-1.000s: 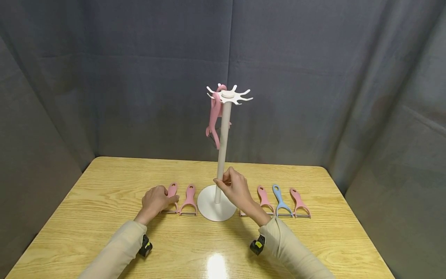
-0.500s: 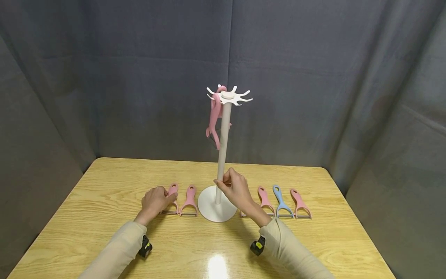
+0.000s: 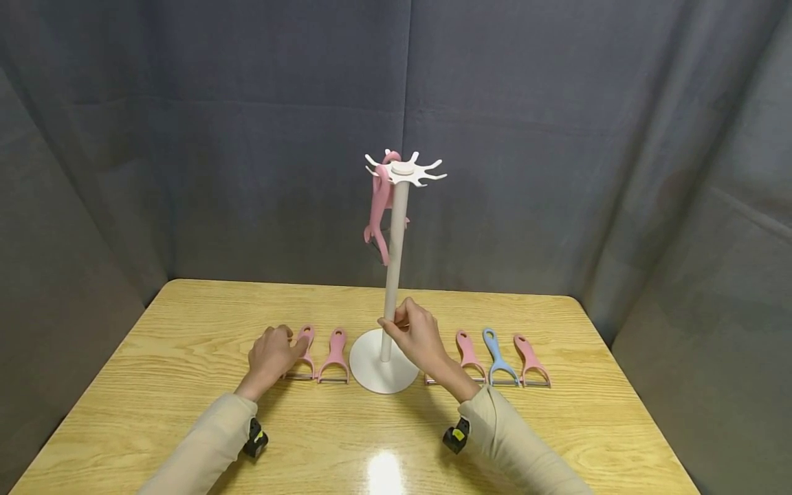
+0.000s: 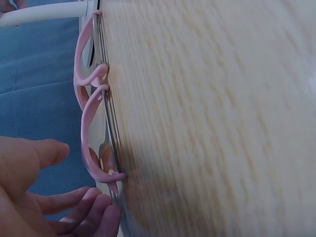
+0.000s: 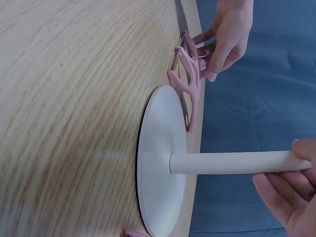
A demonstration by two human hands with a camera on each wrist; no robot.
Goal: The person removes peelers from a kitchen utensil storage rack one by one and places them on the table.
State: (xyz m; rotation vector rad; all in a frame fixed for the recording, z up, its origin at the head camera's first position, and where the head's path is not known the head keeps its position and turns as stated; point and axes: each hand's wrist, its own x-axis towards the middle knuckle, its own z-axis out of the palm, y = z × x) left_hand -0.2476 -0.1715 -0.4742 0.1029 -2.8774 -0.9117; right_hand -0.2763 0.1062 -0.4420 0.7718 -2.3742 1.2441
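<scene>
A white stand has a round base [image 3: 371, 371], an upright pole [image 3: 395, 254] and a top ring of hooks [image 3: 427, 175]. My right hand [image 3: 421, 337] pinches the pole low down between thumb and fingers. Two pink peelers [image 3: 377, 213] hang from hooks on the left side. To the left of the base lie two more pink peelers, the nearer-to-base one [image 3: 336, 350] and the outer one [image 4: 85, 133]. My left hand [image 3: 270, 356] hovers at the outer peeler, thumb and fingers spread apart around its handle; the left wrist view shows a gap between them.
Right of the base lie a blue peeler [image 3: 495, 354] and pink peelers [image 3: 467, 349] on both sides of it; another beside them is mostly hidden by my right forearm. The wooden table [image 3: 309, 440] is backed by a grey curtain [image 3: 278, 172].
My left hand has drawn slightly left and its thumb has lifted away from the outer pink peeler's handle. The right hand keeps its hold on the pole; the peelers stay put.
</scene>
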